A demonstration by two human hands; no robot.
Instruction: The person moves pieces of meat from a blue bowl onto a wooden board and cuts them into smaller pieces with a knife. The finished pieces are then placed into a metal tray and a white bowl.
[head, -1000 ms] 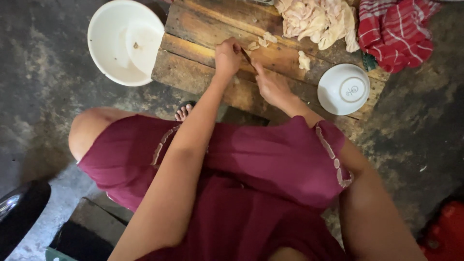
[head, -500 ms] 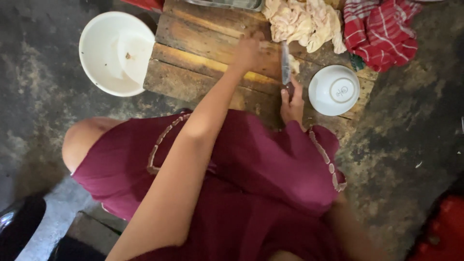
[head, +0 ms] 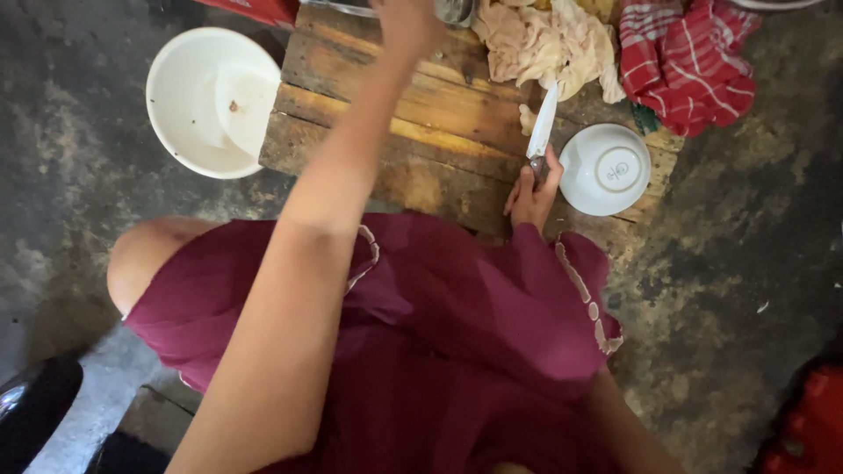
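My right hand (head: 530, 191) rests at the near edge of a worn wooden board (head: 413, 132) and grips a knife (head: 542, 123), its pale blade pointing away from me. The blade tip lies just short of a pile of pale raw meat scraps (head: 544, 39). My left hand (head: 406, 25) stretches to the far edge of the board, beside a metal vessel (head: 455, 9). Its fingers are cut off by the top of the frame, so what it holds is hidden.
An upturned white bowl (head: 606, 168) sits just right of the knife hand. A red checked cloth (head: 685, 61) lies at the far right. A large white basin (head: 211, 101) stands on the concrete floor to the left. My maroon-clad knees fill the foreground.
My left hand has moved from the middle of the board up to its far edge. My right hand has drawn back to the near edge, holding the knife.
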